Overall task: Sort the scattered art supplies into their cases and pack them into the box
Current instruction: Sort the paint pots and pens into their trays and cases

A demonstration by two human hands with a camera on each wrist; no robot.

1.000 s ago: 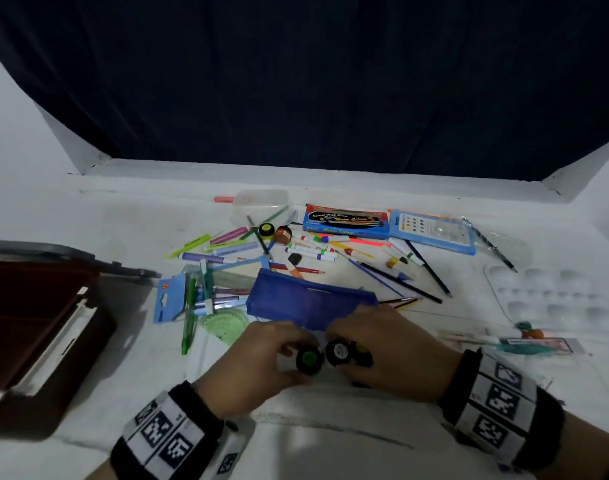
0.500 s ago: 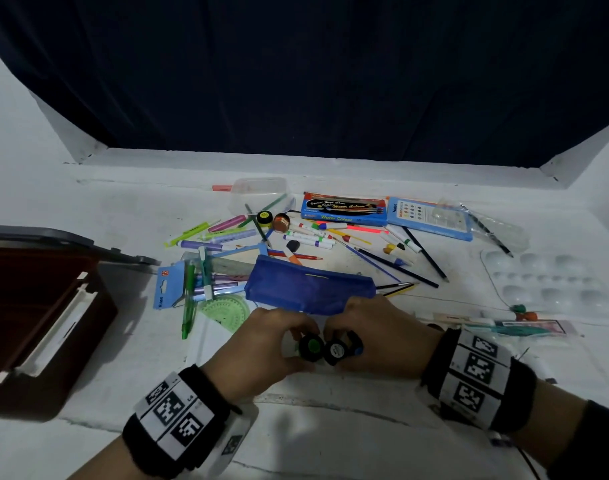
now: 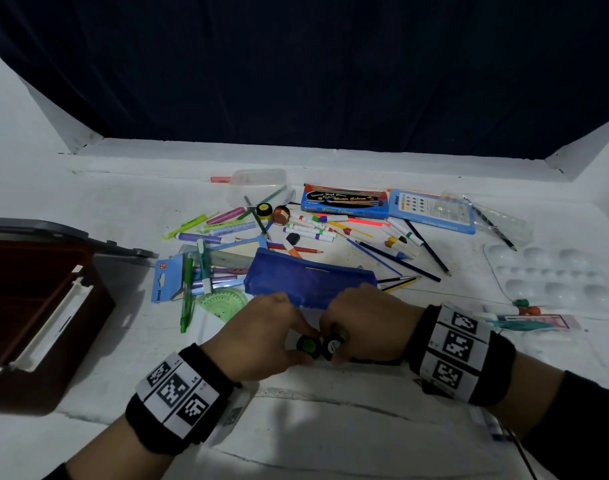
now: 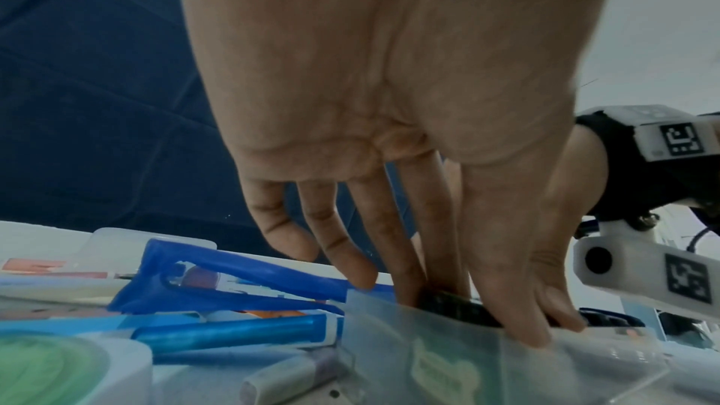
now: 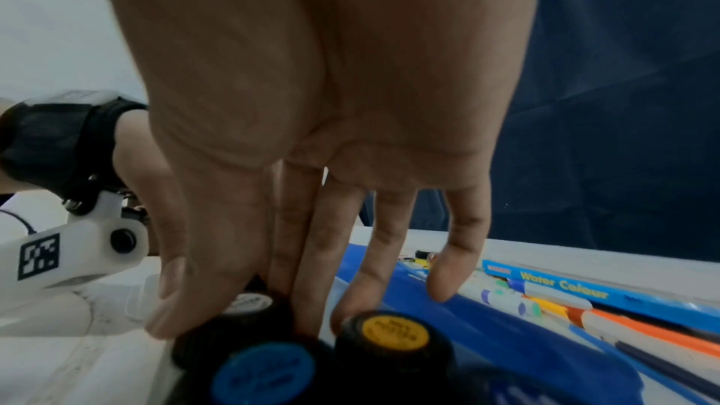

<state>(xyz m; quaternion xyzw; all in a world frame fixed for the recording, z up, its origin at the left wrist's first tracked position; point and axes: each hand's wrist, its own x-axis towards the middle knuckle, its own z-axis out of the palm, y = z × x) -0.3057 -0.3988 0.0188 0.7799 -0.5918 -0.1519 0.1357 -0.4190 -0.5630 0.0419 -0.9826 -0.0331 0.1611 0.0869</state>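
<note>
Near table edge: both hands meet over a cluster of small black-capped paint pots, set in a clear plastic sleeve as the left wrist view shows.
Left hand (image 3: 261,332): thumb and fingers curled round the green pot (image 3: 308,345), pinching it.
Right hand (image 3: 363,323): thumb and forefingers pinch the white pot (image 3: 333,345); ring and little fingers hang loose.
Other pots: blue pot (image 5: 263,376) and yellow pot (image 5: 393,334) stand touching the white one, just under the right palm.
Pot axis: all short, upright, caps facing up; the row runs left to right across the table (image 3: 331,427).
Pouch (image 3: 308,284): blue, just beyond the hands, long axis left to right, slightly tilted down to the right. Whether it holds anything, I cannot tell.
Box (image 3: 36,306): dark red, at far left, lid back, well apart from the hands; nothing packed that shows.
Done: judging by the spread, very little; only the pots are being gathered.
Left: markers (image 3: 310,232), brushes and pencils fanned behind the pouch, pointing mostly far-left to near-right; two stray pots (image 3: 272,212); watercolour set (image 3: 344,202); palette (image 3: 556,278); protractor (image 3: 221,301); pen pack (image 3: 178,277). All still loose.
Likely next: seat the pots in their sleeve, then carry it to the box.
</note>
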